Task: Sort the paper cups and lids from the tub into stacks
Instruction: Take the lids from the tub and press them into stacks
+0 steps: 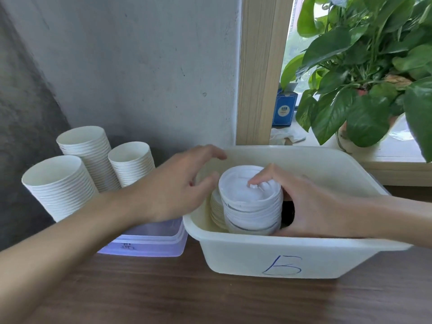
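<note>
A cream tub (275, 258) marked "B" stands on the dark wooden table. Inside it sits a stack of white lids (251, 204), with a second, lower stack of lids (216, 206) leaning behind it. My right hand (311, 204) grips the tall lid stack from the right, index finger resting on its top. My left hand (173, 183) hovers at the tub's left rim beside the stack, fingers spread and loosely curved, holding nothing. Three stacks of white paper cups (63, 185) stand in a clear box at the left.
A clear plastic box (152, 242) holds the cup stacks against the grey wall. A potted plant (364, 90) and a blue carton (284, 108) stand on the window sill at the back right, behind a wooden frame (259, 71).
</note>
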A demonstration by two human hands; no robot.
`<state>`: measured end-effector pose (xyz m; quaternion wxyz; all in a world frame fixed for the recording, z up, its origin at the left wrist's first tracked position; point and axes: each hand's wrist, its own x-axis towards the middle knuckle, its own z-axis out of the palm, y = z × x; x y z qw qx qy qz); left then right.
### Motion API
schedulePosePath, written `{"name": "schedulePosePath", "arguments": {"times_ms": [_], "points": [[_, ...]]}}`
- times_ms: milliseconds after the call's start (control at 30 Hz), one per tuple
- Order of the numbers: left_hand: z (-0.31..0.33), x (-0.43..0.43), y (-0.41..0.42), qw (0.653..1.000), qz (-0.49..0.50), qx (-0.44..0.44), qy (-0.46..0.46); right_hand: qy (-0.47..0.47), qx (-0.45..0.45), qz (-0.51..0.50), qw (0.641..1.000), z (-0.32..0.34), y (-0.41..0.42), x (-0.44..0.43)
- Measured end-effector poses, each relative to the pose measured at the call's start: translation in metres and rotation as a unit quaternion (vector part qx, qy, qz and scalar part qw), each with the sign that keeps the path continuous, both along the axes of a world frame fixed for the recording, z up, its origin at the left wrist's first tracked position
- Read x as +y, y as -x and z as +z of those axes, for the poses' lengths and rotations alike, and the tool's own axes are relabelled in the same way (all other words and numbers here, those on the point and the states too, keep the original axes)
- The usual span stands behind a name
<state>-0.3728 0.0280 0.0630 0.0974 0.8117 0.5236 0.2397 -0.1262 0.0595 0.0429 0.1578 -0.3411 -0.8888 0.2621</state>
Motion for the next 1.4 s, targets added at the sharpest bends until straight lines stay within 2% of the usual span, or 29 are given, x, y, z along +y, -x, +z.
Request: {"name": "schedulePosePath", "arguments": {"times_ms": [133,367,533,667,767,867,1000,1100,1200,1267,1400], "points": [[-0.013,0.0,0.007,0.999,-0.031,-0.006,-0.001,0.022,-0.042,0.038,0.998,-0.004,-0.002,0.003],[-0.021,0.002,0.006,1.0,-0.018,0.0,-0.001,0.035,-0.099,0.096,0.99,-0.015,0.002,0.014],[-0.022,0.002,0.005,0.999,-0.035,0.008,-0.016,-0.005,-0.094,0.151,0.984,-0.026,0.007,0.017],[-0.025,0.004,0.006,0.999,-0.04,0.008,-0.019,-0.004,-0.09,0.126,0.988,-0.031,0.01,0.019],[-0.02,0.003,0.006,0.997,-0.037,0.035,0.064,-0.029,-0.109,0.116,0.987,-0.031,0.013,0.019],[-0.008,0.002,0.003,0.982,-0.061,0.115,0.133,-0.039,-0.123,0.137,0.982,-0.031,0.017,0.016],[-0.005,0.009,0.002,0.98,-0.073,0.13,0.129,0.019,-0.1,0.131,0.986,-0.026,0.017,0.017],[-0.006,0.01,-0.004,0.981,-0.079,0.144,0.106,0.159,-0.062,0.082,0.982,-0.016,0.007,0.019],[-0.001,0.006,-0.011,0.977,-0.059,0.166,0.118,0.29,0.026,0.044,0.956,-0.006,0.003,0.017],[0.003,0.005,-0.013,0.977,-0.064,0.168,0.118,0.315,0.064,0.018,0.947,-0.007,0.004,0.019],[-0.001,0.01,-0.009,0.977,-0.075,0.167,0.111,0.315,0.057,-0.02,0.947,-0.011,0.005,0.021]]}}
